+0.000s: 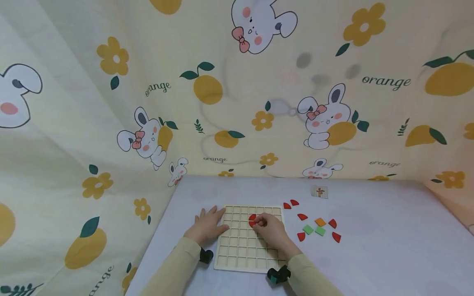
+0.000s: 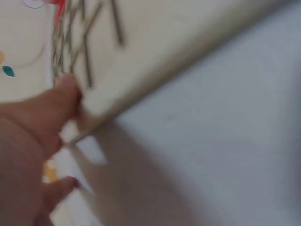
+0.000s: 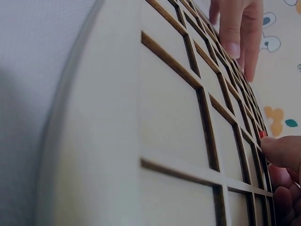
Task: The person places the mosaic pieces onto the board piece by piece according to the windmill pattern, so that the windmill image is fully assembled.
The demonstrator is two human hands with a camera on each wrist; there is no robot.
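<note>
A pale wooden grid board (image 1: 237,250) lies on the table, with red quarter-circle pieces (image 1: 252,218) in neighbouring cells of its upper part. My right hand (image 1: 272,232) is over the board with curled fingers, its thumb and forefinger at the lower red piece (image 1: 252,224). In the right wrist view, a bit of red (image 3: 262,134) shows at the thumb tip; the fingers hide the rest. My left hand (image 1: 207,226) has its fingers spread at the board's upper left edge. Its thumb (image 2: 66,92) touches the board's rim in the left wrist view.
Right of the board lie several loose red quarter-circles (image 1: 302,216), two green squares (image 1: 308,229) and an orange square (image 1: 320,222). A small patterned card (image 1: 319,192) lies farther back. A printed curtain (image 1: 237,123) hangs behind the table.
</note>
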